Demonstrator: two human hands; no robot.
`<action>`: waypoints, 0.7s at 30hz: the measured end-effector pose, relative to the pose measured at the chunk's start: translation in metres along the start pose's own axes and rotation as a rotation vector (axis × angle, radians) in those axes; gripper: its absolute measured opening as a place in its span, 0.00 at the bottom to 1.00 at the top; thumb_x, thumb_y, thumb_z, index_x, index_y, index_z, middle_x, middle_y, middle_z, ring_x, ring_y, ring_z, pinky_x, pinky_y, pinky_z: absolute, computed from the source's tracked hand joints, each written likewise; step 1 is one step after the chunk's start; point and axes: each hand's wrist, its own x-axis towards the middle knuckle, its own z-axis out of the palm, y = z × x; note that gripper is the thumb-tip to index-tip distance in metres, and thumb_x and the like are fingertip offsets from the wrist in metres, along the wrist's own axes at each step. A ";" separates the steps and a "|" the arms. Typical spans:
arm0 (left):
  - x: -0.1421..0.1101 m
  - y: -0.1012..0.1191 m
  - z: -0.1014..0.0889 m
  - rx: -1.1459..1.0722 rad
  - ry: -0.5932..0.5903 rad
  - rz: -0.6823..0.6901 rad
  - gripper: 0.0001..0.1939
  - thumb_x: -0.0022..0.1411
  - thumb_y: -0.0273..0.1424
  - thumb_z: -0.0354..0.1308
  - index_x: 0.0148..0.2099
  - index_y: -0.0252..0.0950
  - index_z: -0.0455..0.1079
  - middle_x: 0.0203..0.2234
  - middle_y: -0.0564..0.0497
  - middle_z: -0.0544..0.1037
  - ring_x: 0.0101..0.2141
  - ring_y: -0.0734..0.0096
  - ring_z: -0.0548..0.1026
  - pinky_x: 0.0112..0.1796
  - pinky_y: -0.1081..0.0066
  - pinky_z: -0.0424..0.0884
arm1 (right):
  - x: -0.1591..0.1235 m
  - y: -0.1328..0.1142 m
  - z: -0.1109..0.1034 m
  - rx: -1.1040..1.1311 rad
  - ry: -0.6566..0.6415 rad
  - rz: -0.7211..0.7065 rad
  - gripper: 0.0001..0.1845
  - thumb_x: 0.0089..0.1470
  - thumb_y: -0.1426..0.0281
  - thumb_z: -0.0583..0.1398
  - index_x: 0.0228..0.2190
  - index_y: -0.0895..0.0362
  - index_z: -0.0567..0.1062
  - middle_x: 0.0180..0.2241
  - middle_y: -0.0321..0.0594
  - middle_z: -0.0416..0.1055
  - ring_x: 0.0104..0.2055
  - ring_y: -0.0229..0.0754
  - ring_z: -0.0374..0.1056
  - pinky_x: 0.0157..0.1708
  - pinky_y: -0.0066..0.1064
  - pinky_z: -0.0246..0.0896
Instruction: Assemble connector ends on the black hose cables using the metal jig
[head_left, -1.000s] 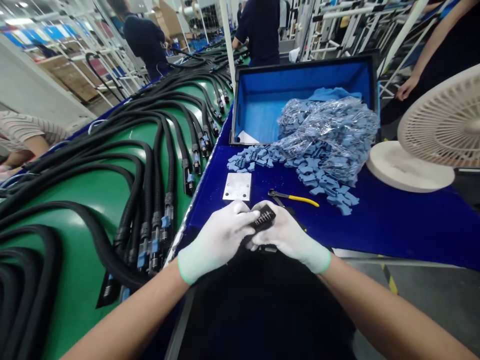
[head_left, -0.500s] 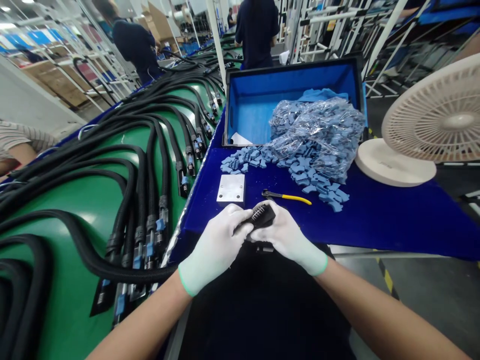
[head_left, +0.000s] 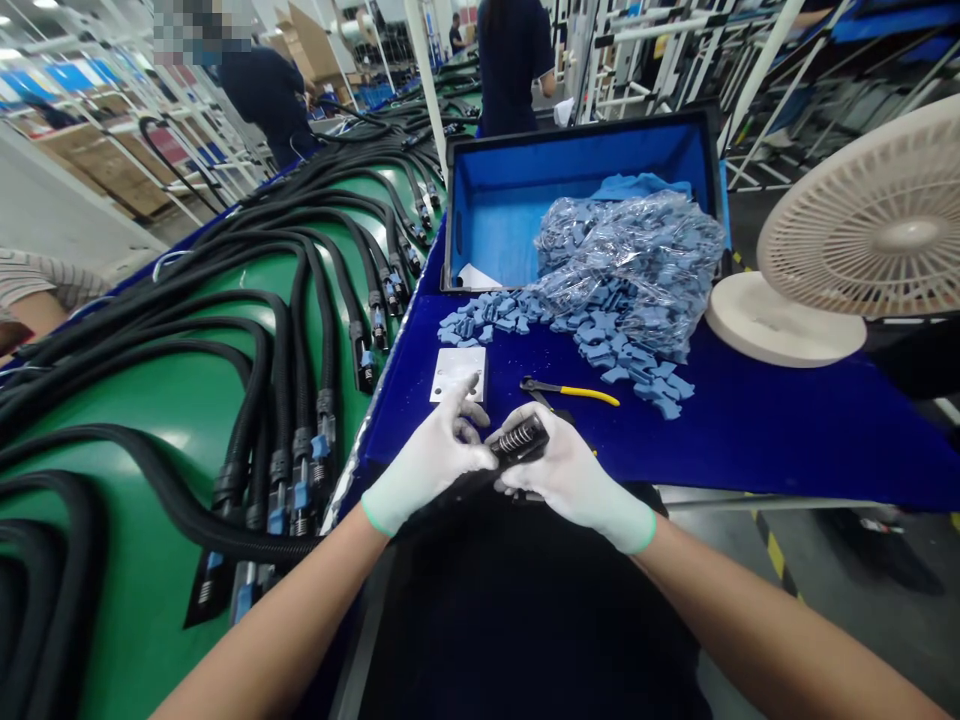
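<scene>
In the head view my right hand (head_left: 566, 465), in a white glove, grips a black hose end fitting (head_left: 519, 441) with a metal coil spring along its upper side. My left hand (head_left: 442, 445), gloved the same way, is beside the fitting's left end. Its index finger points up, the fingers are apart from the thumb, and the thumb tip lies against or close to the fitting. The black hose (head_left: 262, 545) runs in from the left and passes under my left forearm. Beyond my left fingers a silver metal block (head_left: 456, 372) lies on the blue tabletop (head_left: 720, 430).
Yellow-handled pliers (head_left: 577, 391) lie beyond my right hand. Loose blue clips (head_left: 487, 315) and a plastic bag of them (head_left: 630, 250) spread before a blue bin (head_left: 495, 220). A fan (head_left: 885, 220) stands right. Several hoses cover the green surface (head_left: 150, 620); people stand behind.
My left fingers have loosened from the fitting and the index finger has lifted. The fitting has turned in my right hand, so the spring shows more fully.
</scene>
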 end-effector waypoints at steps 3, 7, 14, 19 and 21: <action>0.008 -0.003 0.000 -0.092 -0.135 -0.080 0.60 0.50 0.24 0.69 0.79 0.41 0.41 0.49 0.48 0.75 0.37 0.70 0.76 0.40 0.68 0.74 | -0.002 0.003 0.001 -0.014 0.001 -0.019 0.27 0.41 0.76 0.68 0.44 0.59 0.68 0.35 0.37 0.71 0.33 0.33 0.69 0.32 0.23 0.70; -0.007 0.000 0.005 0.189 0.139 0.023 0.44 0.52 0.30 0.71 0.70 0.40 0.64 0.41 0.51 0.77 0.36 0.68 0.75 0.39 0.67 0.72 | 0.002 -0.001 0.001 0.101 0.016 -0.016 0.27 0.43 0.74 0.68 0.45 0.60 0.67 0.39 0.39 0.72 0.35 0.36 0.72 0.36 0.28 0.74; -0.058 -0.006 0.013 -0.389 0.316 -0.098 0.11 0.68 0.39 0.59 0.43 0.39 0.79 0.37 0.46 0.80 0.39 0.60 0.79 0.41 0.61 0.77 | 0.003 0.009 0.028 0.348 0.114 -0.191 0.31 0.46 0.68 0.72 0.49 0.53 0.66 0.56 0.41 0.70 0.50 0.43 0.75 0.53 0.41 0.76; -0.042 -0.001 -0.032 -1.056 0.785 -0.016 0.10 0.67 0.31 0.62 0.50 0.37 0.74 0.32 0.53 0.70 0.31 0.78 0.71 0.38 0.73 0.75 | 0.055 -0.024 -0.002 -0.791 -0.155 -0.284 0.16 0.58 0.65 0.65 0.48 0.50 0.78 0.53 0.34 0.72 0.53 0.35 0.71 0.60 0.28 0.69; -0.029 0.008 -0.050 -0.893 0.753 0.088 0.10 0.67 0.30 0.64 0.50 0.36 0.73 0.26 0.56 0.63 0.25 0.80 0.63 0.30 0.75 0.69 | 0.102 -0.042 -0.030 -0.971 0.193 -0.226 0.19 0.64 0.62 0.58 0.51 0.59 0.75 0.55 0.48 0.70 0.56 0.45 0.69 0.64 0.43 0.64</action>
